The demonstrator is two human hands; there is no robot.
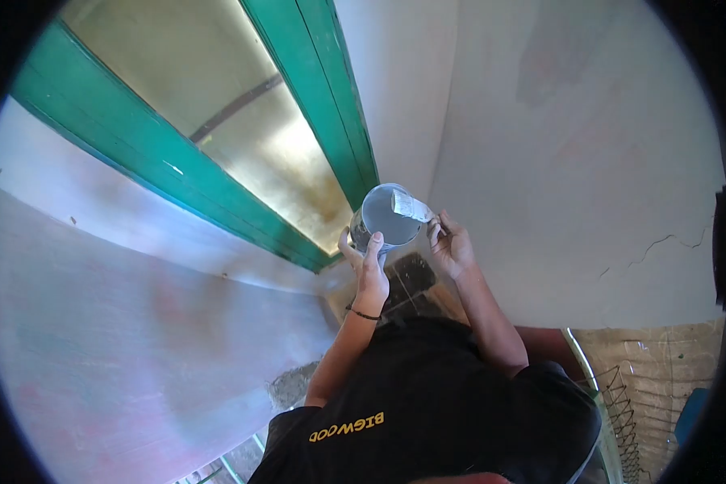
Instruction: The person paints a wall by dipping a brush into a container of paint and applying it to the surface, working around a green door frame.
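Observation:
My left hand [367,266] is wrapped around a small grey paint bucket [391,229], with the thumb up at its near rim. The bucket is tilted so that its mouth faces me, and its inside looks pale grey. In my right hand [454,248] a paintbrush [412,206] is pinched between thumb and fingers. Its wide, white-coated head lies over the bucket's mouth at the right side. My fingers hide most of the brush's handle.
A green window frame [306,68] with glass panes runs down to a corner just beyond the bucket. On the right is a pale wall [557,177] with a thin crack. Another wall [137,323] stands to the left, and floor tiles [415,278] show below.

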